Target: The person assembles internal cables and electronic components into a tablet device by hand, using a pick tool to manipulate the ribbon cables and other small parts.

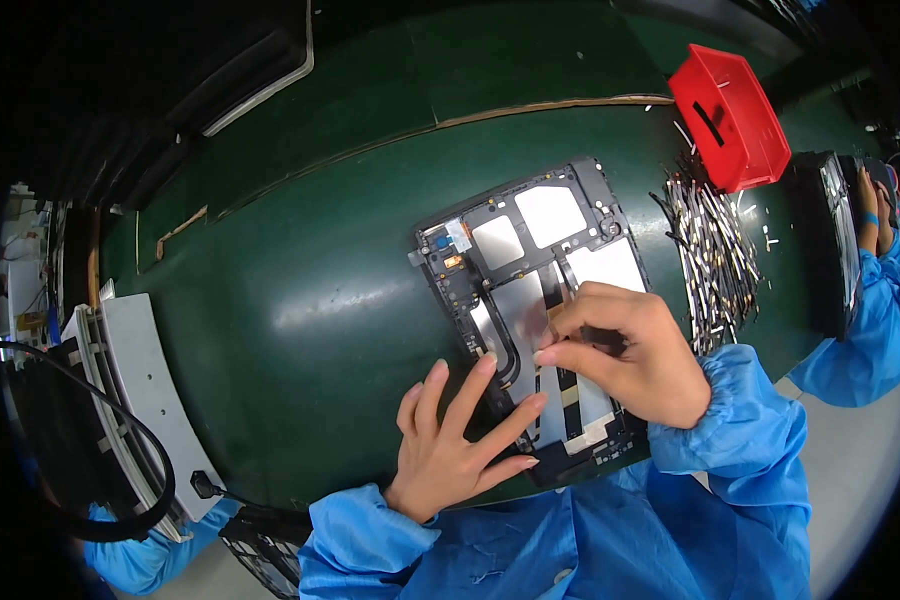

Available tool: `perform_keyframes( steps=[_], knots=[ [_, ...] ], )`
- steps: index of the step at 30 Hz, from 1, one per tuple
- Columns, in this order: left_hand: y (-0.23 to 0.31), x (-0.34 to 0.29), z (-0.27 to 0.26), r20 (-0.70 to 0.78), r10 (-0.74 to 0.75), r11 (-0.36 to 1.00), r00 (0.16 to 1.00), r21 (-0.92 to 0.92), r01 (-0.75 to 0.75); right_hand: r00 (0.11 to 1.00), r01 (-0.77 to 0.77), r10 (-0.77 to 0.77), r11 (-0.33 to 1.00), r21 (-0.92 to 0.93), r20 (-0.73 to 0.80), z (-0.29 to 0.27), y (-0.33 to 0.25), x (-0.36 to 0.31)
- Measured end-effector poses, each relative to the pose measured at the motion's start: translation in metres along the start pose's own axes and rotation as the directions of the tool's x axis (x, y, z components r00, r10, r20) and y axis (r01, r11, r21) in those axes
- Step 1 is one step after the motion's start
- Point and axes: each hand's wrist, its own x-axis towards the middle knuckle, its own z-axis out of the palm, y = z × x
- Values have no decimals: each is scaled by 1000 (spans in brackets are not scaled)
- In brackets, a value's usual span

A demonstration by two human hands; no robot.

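Tilted on the green work surface before me is an opened tablet-like device (518, 300), with a black frame, silver panels and thin black cables inside. My left hand (445, 445) has its fingers spread, and the fingertips rest along the device's lower left edge. Over the middle of the device, my right hand (640, 355) is closed in a pinch, thumb against forefinger. Whatever the pinch holds is too small and too hidden to name. Beneath the right hand, a black flat cable (567, 385) runs down the panel, partly covered by the fingers.
Right of the device lies a heap of thin black and white strips (715, 260), below a red plastic bin (760, 125). Dark stacked panels (828, 245) stand farther right, near another person's blue sleeve (855, 310). Pale panels (148, 390) and a black cable (135, 410) occupy the left.
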Motion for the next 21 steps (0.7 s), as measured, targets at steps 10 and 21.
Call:
perform_keyframes(
  steps=[10,21],
  knots=[
    [0,1,1,-2,-20,999,1000,-29,20,965,160,-197,965,-207,-175,11,25,6],
    [2,9,3,-1,-55,998,998,10,55,943,222,-279,934,-281,-181,12,28,7]
  ],
)
